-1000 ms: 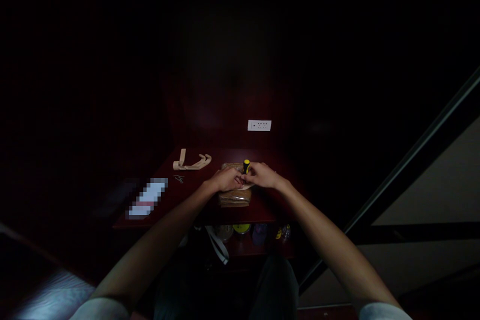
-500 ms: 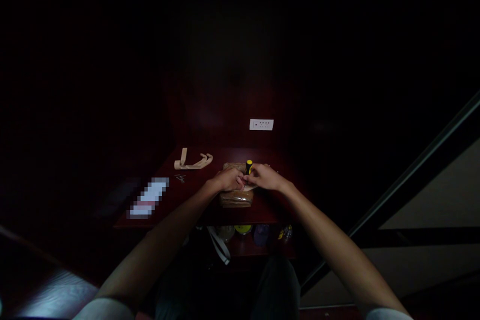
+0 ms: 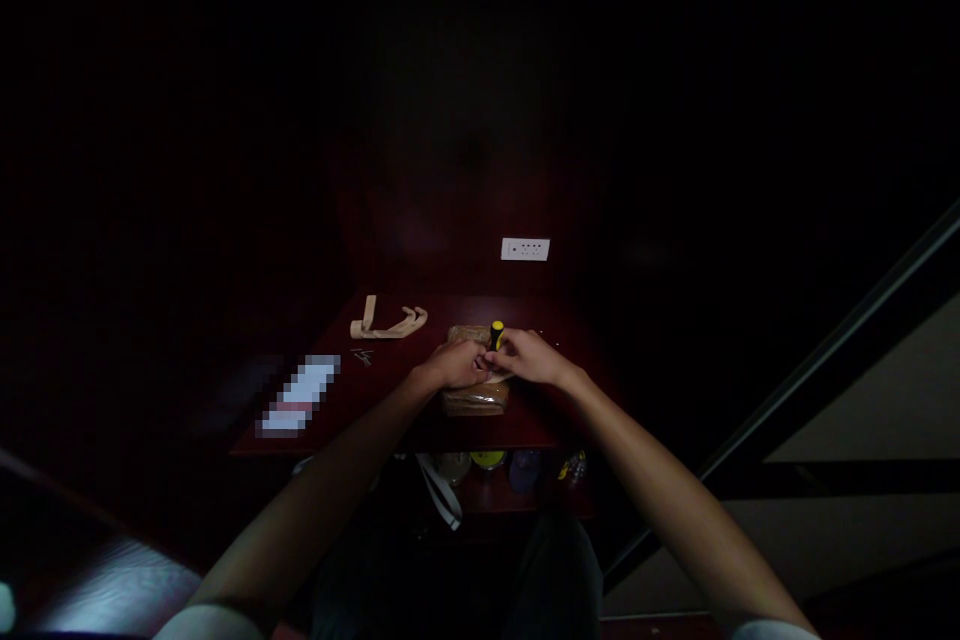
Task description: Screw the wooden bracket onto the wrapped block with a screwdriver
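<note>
A screwdriver [image 3: 496, 332] with a yellow and black handle stands upright between my hands. My right hand [image 3: 526, 354] is closed, its fingers wrapped low on the handle. Against it from the left presses my left hand [image 3: 463, 362], fingers curled around a pale wooden piece [image 3: 498, 381] that is mostly covered by both hands. Whether the left fingers also pinch a screw or the shaft is too small to tell. Beneath them lies a brown bundle in shiny clear wrapping [image 3: 475, 399]. The screwdriver's tip is hidden.
A pale wooden piece with curved prongs [image 3: 390, 328] lies at the table's back left, with several screws [image 3: 362, 356] near it. A blurred-out white sheet [image 3: 300, 395] rests at the left edge. A socket plate [image 3: 525, 249] is on the wall; jars [image 3: 487, 460] stand on a shelf below.
Both hands stay at the same spot on the wooden piece. The screwdriver handle leans very slightly further left, and the left fingers have shifted a little. The whole view has moved slightly.
</note>
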A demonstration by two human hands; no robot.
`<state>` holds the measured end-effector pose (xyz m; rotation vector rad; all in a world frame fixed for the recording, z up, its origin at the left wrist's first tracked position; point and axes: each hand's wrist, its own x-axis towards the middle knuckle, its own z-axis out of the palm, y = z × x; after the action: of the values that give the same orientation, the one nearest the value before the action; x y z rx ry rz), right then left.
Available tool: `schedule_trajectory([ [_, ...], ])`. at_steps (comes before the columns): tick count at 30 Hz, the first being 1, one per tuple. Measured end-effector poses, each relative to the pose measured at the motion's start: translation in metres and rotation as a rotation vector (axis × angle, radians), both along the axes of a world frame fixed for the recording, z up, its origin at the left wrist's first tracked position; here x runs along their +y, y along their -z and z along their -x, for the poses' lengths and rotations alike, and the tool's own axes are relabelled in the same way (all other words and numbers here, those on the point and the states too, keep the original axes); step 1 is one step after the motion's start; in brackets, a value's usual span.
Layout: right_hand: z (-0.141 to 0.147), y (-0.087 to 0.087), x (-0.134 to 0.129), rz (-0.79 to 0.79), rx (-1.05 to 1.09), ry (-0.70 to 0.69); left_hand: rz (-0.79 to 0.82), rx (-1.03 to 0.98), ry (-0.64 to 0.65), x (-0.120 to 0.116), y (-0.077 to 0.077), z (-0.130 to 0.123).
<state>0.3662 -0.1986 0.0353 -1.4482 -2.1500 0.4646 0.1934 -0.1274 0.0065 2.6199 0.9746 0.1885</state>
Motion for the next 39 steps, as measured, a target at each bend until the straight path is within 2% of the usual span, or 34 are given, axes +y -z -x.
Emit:
schedule_trajectory([
  [9,-0.005,0.003,0.001,-0.084,-0.010,0.002,-0.056,0.054,-0.021,-0.010,-0.010,-0.001],
  [24,-0.007,0.001,0.003,-0.053,-0.003,0.003,-0.148,0.036,-0.044,-0.013,-0.008,-0.001],
  [30,-0.003,0.000,0.003,-0.096,0.052,0.044,-0.163,0.033,-0.037,-0.015,-0.008,0.000],
  [34,0.002,-0.006,-0.002,-0.129,0.028,0.039,-0.172,0.035,-0.036,-0.014,-0.006,-0.001],
  [39,0.005,-0.023,-0.010,-0.130,-0.184,-0.049,-0.182,0.037,-0.036,-0.010,-0.002,-0.002],
])
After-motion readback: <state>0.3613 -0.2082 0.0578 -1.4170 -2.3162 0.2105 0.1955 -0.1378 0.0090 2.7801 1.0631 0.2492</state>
